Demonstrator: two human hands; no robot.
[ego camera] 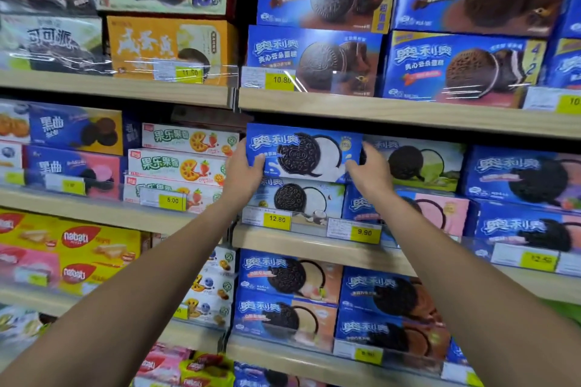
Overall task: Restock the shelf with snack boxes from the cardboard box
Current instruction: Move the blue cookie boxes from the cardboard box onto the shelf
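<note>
A blue cookie box [303, 152] with a black-and-white sandwich cookie printed on it is held at the middle shelf [314, 245], on top of a similar pale-blue box [298, 201]. My left hand [242, 174] grips its left end, thumb on the front face. On the box's right end, my right hand [371, 171] grips with fingers curled round the edge. Both arms reach up from the bottom of the view. The cardboard box is not in view.
Shelves are packed with snack boxes: blue cookie boxes [418, 163] to the right, white fruit-biscuit boxes [185, 163] to the left, yellow wafer boxes [78, 245] lower left. The upper shelf board [377, 111] hangs just above the held box. Yellow price tags [276, 219] line the shelf edges.
</note>
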